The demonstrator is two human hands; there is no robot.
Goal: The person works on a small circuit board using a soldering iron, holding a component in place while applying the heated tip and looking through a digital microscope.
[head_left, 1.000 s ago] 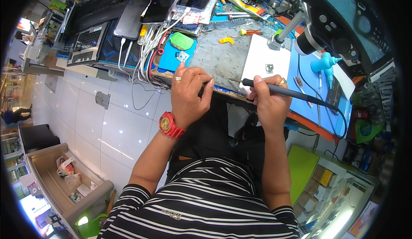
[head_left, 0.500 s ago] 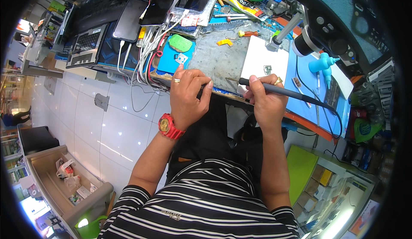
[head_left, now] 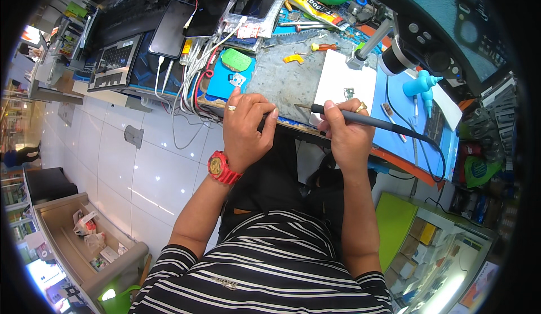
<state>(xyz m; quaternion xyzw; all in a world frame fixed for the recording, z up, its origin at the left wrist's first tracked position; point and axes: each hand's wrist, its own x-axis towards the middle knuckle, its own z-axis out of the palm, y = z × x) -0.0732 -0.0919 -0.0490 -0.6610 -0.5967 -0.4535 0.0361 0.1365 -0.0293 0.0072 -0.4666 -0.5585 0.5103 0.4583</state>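
My right hand (head_left: 350, 136) grips a soldering iron (head_left: 360, 119) with a dark grey handle. Its thin tip points left, over the near edge of the grey work mat (head_left: 276, 83). My left hand (head_left: 248, 125), with a red watch on its wrist, rests at the bench edge. Its thumb and forefinger are drawn together; what they hold, if anything, is hidden. One of its other fingers reaches toward a small silvery part (head_left: 237, 79) on a blue pad (head_left: 221, 83). A small circuit board (head_left: 349, 93) lies on a white sheet (head_left: 329, 83) just beyond my right hand.
A green sponge (head_left: 235, 60) sits on the blue pad. Phones (head_left: 171, 28) and white cables (head_left: 191, 72) crowd the left side. A microscope (head_left: 397, 58) and light-blue bottles (head_left: 420, 84) stand at the right. A yellow flex piece (head_left: 293, 59) and screwdriver (head_left: 323, 47) lie behind.
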